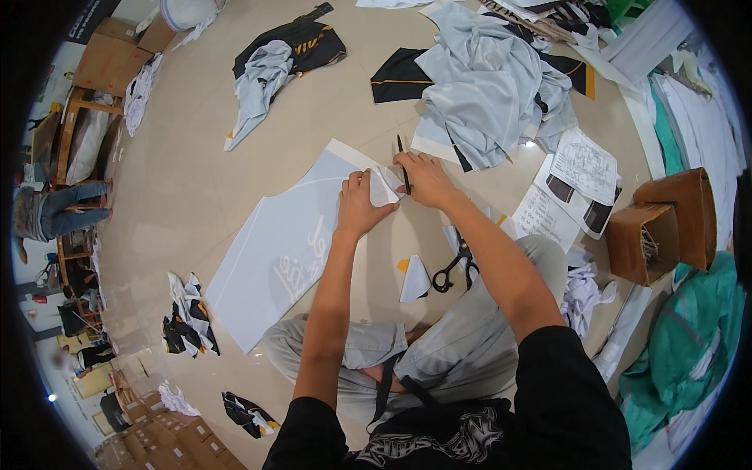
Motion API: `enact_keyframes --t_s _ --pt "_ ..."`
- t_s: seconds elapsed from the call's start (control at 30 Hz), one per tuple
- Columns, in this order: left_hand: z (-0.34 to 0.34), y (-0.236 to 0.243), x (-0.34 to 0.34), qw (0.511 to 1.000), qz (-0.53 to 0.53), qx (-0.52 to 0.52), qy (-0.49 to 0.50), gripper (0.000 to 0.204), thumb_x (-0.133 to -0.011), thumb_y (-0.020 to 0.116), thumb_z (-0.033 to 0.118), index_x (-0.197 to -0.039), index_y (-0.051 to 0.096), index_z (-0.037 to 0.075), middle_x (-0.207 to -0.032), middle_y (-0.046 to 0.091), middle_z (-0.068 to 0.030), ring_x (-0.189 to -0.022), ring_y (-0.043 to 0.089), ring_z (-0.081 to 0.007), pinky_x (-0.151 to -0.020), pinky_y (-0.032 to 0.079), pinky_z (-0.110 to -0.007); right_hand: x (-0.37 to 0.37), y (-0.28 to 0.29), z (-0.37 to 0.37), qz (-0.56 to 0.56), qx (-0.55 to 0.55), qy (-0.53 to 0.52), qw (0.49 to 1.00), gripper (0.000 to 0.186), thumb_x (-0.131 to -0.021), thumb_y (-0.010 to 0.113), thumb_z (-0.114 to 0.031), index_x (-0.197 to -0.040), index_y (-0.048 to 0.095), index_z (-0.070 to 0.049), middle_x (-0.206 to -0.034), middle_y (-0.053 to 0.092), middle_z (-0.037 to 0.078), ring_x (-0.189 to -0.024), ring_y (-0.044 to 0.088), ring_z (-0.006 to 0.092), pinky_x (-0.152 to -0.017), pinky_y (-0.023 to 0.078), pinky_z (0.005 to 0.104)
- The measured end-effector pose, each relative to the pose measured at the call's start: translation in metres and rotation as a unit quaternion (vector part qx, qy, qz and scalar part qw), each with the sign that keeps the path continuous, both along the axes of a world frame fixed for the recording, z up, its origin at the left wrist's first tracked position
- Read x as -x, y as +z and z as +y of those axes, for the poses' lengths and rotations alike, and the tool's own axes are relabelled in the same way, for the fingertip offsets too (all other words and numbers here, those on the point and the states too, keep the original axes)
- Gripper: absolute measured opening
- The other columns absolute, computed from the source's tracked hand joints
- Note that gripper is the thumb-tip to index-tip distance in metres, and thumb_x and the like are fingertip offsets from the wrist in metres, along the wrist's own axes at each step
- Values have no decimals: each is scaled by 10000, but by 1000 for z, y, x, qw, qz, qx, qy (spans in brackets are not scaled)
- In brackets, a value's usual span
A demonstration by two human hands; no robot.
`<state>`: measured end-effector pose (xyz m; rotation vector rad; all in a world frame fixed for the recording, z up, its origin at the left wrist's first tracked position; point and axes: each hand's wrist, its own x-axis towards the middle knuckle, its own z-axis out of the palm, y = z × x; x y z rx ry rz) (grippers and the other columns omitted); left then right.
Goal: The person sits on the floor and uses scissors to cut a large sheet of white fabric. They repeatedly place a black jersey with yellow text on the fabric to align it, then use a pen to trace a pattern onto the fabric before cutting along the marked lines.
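- The left hand [359, 205] is pressing on the near-right end of a pale blue-grey fabric panel [286, 207], its thumb and fingers standing apart across a turned-up white flap [382, 188]; whether it is pinching the cloth, I cannot tell.
- The right hand [427, 178] is closing around a slim black tool [405, 166], held roughly upright in the view at the panel's right corner, with fingertips lying just beside the flap.
- The panel is lying flat on the floor [172, 211], mostly to the left of both hands, its long axis slanting from the flap down toward the lower left; the left hand is lying nearer its main body, the right hand only at its corner.
- The left forearm is passing just beside the panel's white lettering, covering part of the right edge.
- Black-handled scissors [456, 270] are resting below the right hand, partly under that forearm, with a small pale scrap [415, 280] just beside them.
- Beyond the hands, a heap of pale and dark cloth [489, 78] is crowding the right corner's far side; printed sheets [583, 168] are lying to the right, near an open cardboard box [654, 243].
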<state>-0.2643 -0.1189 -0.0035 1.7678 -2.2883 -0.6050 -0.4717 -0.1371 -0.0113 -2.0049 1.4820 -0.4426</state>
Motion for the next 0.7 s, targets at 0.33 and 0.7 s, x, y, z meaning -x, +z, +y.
enact_keyframes --t_s 0.33,0.7 --pt "-3 -4 4 1000 -3 3 5 993 -653 931 429 -1414 525 -62 -1384 502 -195 -1225 506 -385 -1013 458 -482 2 -1 1 -35 4 -9 999 616 -775 854 -139 -1309 547 -125 -1297 629 87 -1232 566 356 -1029 422 490" --pt "-4 -2 7 1000 -2 -14 6 1004 -628 952 403 -1416 527 -50 -1374 502 -185 -1236 497 -382 -1027 449 -482 2 -4 0 -39 1 -5 999 610 -778 851 -132 -1308 549 -126 -1307 630 77 -1236 561 352 -1042 413 489"
